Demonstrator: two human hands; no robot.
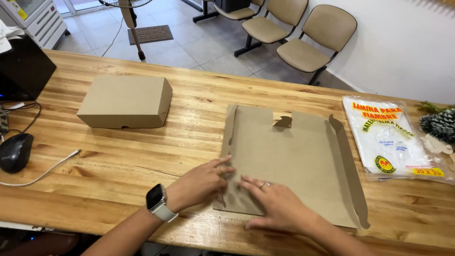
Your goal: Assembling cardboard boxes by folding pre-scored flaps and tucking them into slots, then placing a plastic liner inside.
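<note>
From where I stand, the flat cardboard sheet (294, 161) lies unfolded on the wooden table (118, 161), and I take it as my landmark. It is a die-cut box blank, with narrow flaps raised a little along its left and right edges and a notch at its far edge.

Both hands rest on the near-left corner of the sheet. The left hand (201, 182), with a smartwatch (158, 201) at the wrist, lies flat, its fingers stretched out and pressing on the left flap; it grips nothing. The right hand (279, 206) is just beside it, also spread open, palm down on the cardboard, holding nothing.

To fold this part well, I think one hand should keep the panel flat and firm while the other runs along the scored line, so the crease comes out straight and the flap does not tear at the cuts.

Far left of the sheet stands a finished closed cardboard box (124, 101). Right of the sheet lies a pack of plastic sheets (393, 137). Well to the left, past the box, a black computer mouse (15, 151) sits.
</note>
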